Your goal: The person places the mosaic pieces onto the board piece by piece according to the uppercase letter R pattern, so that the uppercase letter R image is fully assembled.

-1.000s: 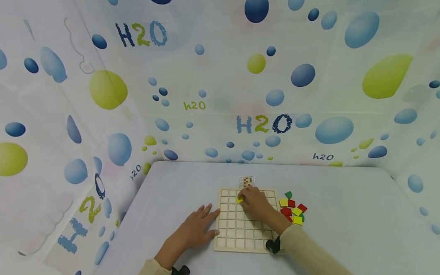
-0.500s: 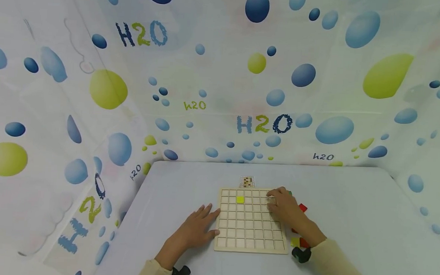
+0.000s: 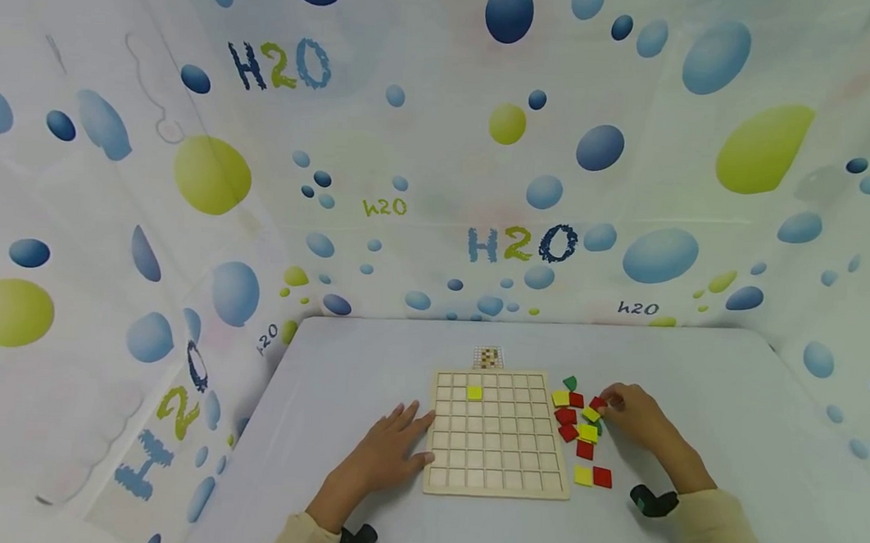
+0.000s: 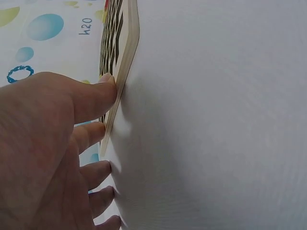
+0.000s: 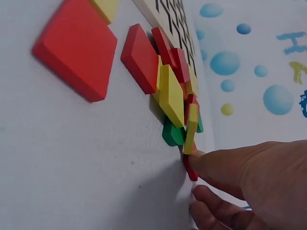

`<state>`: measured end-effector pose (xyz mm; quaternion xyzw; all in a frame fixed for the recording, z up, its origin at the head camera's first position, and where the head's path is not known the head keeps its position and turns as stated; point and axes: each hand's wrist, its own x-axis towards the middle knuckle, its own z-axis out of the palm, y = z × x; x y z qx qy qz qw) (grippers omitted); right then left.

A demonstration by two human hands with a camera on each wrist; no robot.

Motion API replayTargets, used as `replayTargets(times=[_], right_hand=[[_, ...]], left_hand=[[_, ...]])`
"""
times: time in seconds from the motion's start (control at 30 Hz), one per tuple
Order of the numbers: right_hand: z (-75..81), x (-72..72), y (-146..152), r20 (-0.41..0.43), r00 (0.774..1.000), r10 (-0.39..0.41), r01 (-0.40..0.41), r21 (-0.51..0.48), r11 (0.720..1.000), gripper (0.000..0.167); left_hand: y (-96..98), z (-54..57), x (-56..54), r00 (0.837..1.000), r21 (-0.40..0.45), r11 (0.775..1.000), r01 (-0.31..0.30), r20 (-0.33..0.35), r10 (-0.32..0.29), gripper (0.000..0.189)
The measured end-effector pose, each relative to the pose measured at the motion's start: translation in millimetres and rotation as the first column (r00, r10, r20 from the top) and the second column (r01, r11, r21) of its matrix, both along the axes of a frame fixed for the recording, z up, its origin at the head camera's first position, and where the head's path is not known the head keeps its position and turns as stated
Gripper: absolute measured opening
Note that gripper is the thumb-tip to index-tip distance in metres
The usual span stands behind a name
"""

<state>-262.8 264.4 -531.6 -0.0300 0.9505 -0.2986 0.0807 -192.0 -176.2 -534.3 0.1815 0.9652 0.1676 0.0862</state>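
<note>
A wooden grid board lies flat, with one yellow square tile in a cell of its second row from the far side. My left hand rests on the table at the board's left edge, fingers spread. In the left wrist view the thumb touches the board's side. My right hand is at the pile's far right, thumb and fingertips pinching a red square tile. The right wrist view shows the thumb against that red tile; the index fingertip is hidden behind it.
Several red and yellow tiles with green pieces lie loosely right of the board, some overlapping. Nearer stand apart a yellow tile and a red tile. A small printed pattern card lies beyond the board.
My right hand has let go of the yellow tile on the board and moved right, across the board to the pile's far side. My left hand has stayed put.
</note>
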Motion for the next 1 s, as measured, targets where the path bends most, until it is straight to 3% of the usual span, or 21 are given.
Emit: replayTargets(times=[0.3,0.5,1.0], right_hand=[[-16.1,-21.1,-6.8,-0.047,0.999,-0.001,-0.001,-0.037,0.999,0.035],[-22.2,-28.2,-8.1,-0.056,0.997,0.048,-0.052,-0.060,0.997,0.035],[-16.5,-22.2,-6.0,-0.066,0.995,0.073,-0.076,-0.041,0.996,0.031]], left_hand=[[0.5,0.7,-1.2,1.000,-0.012,1.000,-0.004,-0.013,0.004,0.068],[0.9,-1.5,-0.7,1.000,-0.018,1.000,-0.012,-0.017,0.011,0.069],[1.5,-1.5,-0.5,1.000,-0.039,0.999,-0.015,-0.001,0.015,0.069]])
